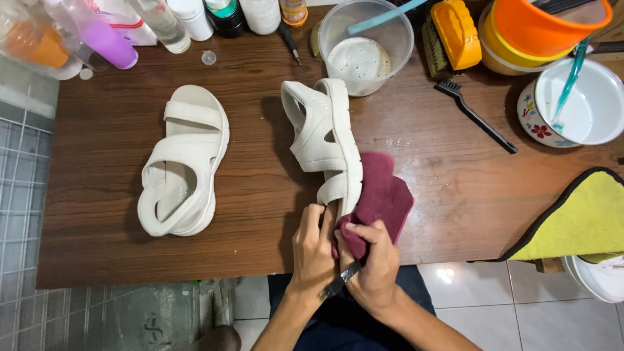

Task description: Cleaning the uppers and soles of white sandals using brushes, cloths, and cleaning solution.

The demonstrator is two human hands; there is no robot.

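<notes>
In the head view, the white sandal (325, 140), tipped on its side at the table's (117, 169) near edge, is steadied by the left hand (312, 250) while the maroon cloth (380, 198), bunched in the closed right hand (370, 260), is best pressed firmly along the sole.

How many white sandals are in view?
2. One sandal lies flat on the table's left side; the other sandal stands on edge at centre, gripped by the left hand. None appear hidden.
</notes>
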